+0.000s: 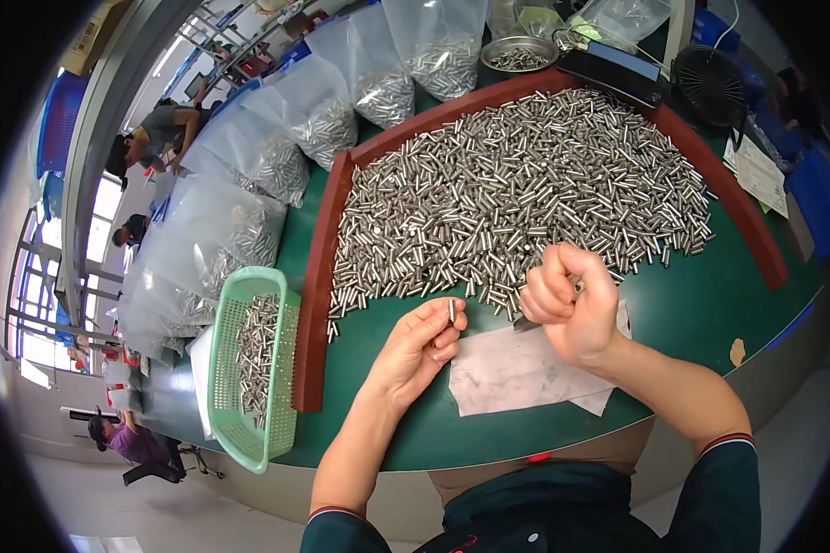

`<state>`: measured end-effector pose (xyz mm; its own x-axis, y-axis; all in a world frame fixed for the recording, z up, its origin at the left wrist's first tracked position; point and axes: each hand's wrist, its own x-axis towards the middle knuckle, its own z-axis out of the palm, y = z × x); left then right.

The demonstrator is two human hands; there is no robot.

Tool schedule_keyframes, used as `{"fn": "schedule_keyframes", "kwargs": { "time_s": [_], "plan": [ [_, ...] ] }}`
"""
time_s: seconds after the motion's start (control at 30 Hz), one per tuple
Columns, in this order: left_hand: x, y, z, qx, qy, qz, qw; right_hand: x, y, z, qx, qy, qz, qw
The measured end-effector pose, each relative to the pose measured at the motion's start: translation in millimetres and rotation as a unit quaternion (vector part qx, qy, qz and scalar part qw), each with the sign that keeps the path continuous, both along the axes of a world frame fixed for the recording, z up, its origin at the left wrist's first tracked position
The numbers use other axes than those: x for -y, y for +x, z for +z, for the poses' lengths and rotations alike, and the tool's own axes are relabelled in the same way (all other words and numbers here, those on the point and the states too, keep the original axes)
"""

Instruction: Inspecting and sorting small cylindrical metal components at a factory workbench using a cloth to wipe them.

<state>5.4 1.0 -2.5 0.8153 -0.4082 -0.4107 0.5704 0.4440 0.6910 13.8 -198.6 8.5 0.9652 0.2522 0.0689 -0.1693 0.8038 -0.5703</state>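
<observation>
Between the thumb and fingers of my left hand point(415, 350) a small metal pin point(452, 311) stands almost upright. My right hand point(574, 304) is curled into a fist over a smudged whitish sheet point(493, 376). A bit of something dark point(524, 324) shows beneath that fist; I cannot make out what it is or whether the fist grips it. Just beyond both hands spreads a wide pile of loose shiny metal pins point(526, 198). My left hand is at the pile's near edge, apart from my right hand.
Dark red wooden rails point(319, 276) border the pile on the green table point(673, 323). To the left stands a light green basket point(284, 396) partly filled with pins. Clear bags of pins point(323, 111) line the back left. A metal bowl point(518, 41) and a black fan point(710, 83) sit behind.
</observation>
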Motion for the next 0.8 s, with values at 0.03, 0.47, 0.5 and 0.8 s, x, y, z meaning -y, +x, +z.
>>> {"fn": "schedule_keyframes", "kwargs": {
  "time_s": [0.03,0.47,0.5,0.8],
  "plan": [
    [0.5,0.4,0.2,0.0,-0.001,0.002,1.0,0.3,0.2,-0.2,0.003,-0.001,-0.004,1.0],
    [-13.3,16.6,2.3,0.211,0.378,0.122,0.893,0.6,-0.5,-2.2,0.006,-0.026,-0.001,1.0],
    [-12.4,19.3,-3.6,0.29,0.436,0.144,0.84,-0.2,-1.1,-1.8,0.006,-0.025,0.0,1.0],
    [4.5,18.9,-3.9,0.419,0.67,0.043,0.612,-1.8,-3.7,-1.0,0.005,-0.04,-0.004,0.999]
  ]
}}
